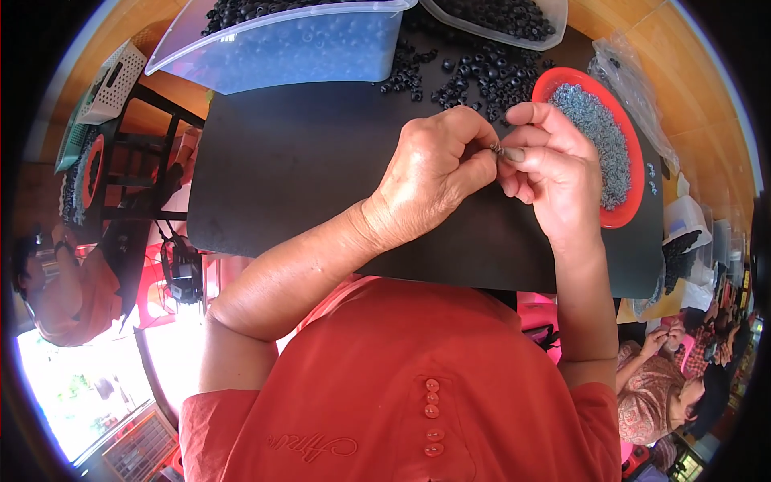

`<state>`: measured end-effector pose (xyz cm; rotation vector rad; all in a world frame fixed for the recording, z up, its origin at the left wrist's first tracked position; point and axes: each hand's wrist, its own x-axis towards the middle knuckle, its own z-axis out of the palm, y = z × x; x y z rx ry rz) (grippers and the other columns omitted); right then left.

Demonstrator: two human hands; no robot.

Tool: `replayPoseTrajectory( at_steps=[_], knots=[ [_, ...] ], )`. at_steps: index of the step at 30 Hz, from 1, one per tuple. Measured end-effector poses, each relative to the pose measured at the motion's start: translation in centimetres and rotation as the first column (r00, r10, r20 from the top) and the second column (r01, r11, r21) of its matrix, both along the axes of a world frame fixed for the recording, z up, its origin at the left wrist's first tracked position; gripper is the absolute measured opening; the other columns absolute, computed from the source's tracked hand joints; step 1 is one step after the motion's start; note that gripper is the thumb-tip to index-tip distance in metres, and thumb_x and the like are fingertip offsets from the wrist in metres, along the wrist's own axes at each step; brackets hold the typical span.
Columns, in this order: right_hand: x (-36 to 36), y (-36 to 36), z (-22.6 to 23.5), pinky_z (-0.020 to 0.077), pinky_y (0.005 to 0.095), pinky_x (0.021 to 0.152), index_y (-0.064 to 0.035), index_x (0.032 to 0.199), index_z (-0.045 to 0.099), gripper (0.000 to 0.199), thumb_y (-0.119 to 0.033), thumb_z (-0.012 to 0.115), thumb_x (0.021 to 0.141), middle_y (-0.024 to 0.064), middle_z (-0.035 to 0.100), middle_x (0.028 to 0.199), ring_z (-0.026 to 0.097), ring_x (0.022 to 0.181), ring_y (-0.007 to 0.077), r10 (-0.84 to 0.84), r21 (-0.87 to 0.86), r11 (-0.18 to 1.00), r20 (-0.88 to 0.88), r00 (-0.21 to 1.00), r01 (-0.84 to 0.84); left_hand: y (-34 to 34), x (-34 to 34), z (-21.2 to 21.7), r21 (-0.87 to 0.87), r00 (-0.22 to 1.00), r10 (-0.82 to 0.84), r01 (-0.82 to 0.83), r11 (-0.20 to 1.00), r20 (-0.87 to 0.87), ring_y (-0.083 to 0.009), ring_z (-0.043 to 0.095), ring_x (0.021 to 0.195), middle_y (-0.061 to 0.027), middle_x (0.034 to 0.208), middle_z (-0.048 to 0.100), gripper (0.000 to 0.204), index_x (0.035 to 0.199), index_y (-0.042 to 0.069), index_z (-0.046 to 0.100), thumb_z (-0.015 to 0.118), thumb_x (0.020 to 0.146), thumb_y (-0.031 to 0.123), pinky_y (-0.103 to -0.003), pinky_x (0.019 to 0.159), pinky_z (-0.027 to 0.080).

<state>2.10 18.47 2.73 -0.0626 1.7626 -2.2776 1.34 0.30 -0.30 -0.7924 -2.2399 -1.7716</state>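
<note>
My left hand [430, 173] and my right hand [562, 165] meet above the right half of the black table. Between their fingertips is a small dark metal piece [497, 149] with a ridged or coiled look; its exact kind is too small to tell. Left thumb and index finger pinch one side of it. My right thumb presses on the other side, with the index finger lifted and curved. Just beyond the hands lie loose small black plastic parts [491, 76]. Beside my right hand stands a red oval bowl [634, 153] full of small silvery metal pieces [598, 136].
A large translucent bin [313, 52] of black parts stands at the far left of the table [281, 161]. Another clear tub [554, 36] sits at the far edge. A plastic bag [634, 88] lies beyond the bowl. Other people [68, 289] sit at both sides.
</note>
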Motion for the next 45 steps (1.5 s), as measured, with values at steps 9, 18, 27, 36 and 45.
replayPoseTrajectory(
  at_steps=[9,18,27,36,45],
  knots=[
    [0.2,-0.5,-0.7,0.0428,0.0210,0.057,0.0032,0.105,0.066,0.022,0.005,0.059,0.084,0.0072,0.064,0.086,0.057,0.068,0.0129,0.201,0.499,0.836,-0.665,0.720,0.228,-0.6,-0.6,1.9,0.257,0.737,-0.197,0.033,0.966,0.647,-0.0070,0.050,0.052,-0.0027,0.065,0.057,0.014,0.088,-0.001,0.065,0.066,0.084,0.012,-0.021,0.044,0.034],
    [0.0,-0.1,-0.9,0.0486,0.0226,0.064,0.0042,0.100,0.064,0.017,0.007,0.065,0.082,0.0069,0.063,0.086,0.061,0.073,0.0135,0.273,0.534,0.817,-0.688,0.672,0.215,-0.8,-0.9,1.8,0.231,0.711,-0.193,0.044,0.972,0.677,-0.0076,0.050,0.050,-0.0041,0.064,0.058,0.015,0.087,-0.003,0.066,0.065,0.082,0.011,-0.022,0.043,0.036],
    [0.1,0.2,-0.9,0.0443,0.0213,0.058,-0.0031,0.090,0.064,0.007,0.000,0.067,0.084,0.0012,0.064,0.083,0.061,0.071,0.0096,0.099,0.187,0.982,-0.301,0.948,-0.043,-1.1,-1.0,2.3,0.414,0.530,-0.386,0.069,0.907,0.755,-0.0110,0.048,0.049,-0.0065,0.068,0.056,0.016,0.085,-0.003,0.063,0.064,0.079,0.011,-0.022,0.040,0.030],
    [-0.6,0.3,-1.1,0.0436,0.0214,0.060,-0.0031,0.096,0.064,0.011,-0.006,0.068,0.086,0.0016,0.063,0.083,0.059,0.070,0.0105,0.131,0.031,0.991,-0.152,0.980,-0.128,-1.1,-1.0,2.2,0.509,0.472,-0.478,0.068,0.858,0.741,-0.0126,0.047,0.048,-0.0066,0.067,0.053,0.018,0.081,-0.002,0.060,0.062,0.080,0.015,-0.024,0.038,0.027],
    [0.1,-0.9,-1.5,0.0459,0.0206,0.061,0.0004,0.100,0.065,0.018,0.000,0.071,0.083,0.0032,0.062,0.085,0.058,0.072,0.0080,0.119,0.462,0.820,-0.715,0.689,0.338,-1.1,-1.2,1.3,0.564,0.415,-0.493,-0.061,0.824,0.765,-0.0138,0.047,0.048,-0.0063,0.068,0.053,0.018,0.080,0.000,0.062,0.064,0.084,0.017,-0.025,0.039,0.026]
  ],
)
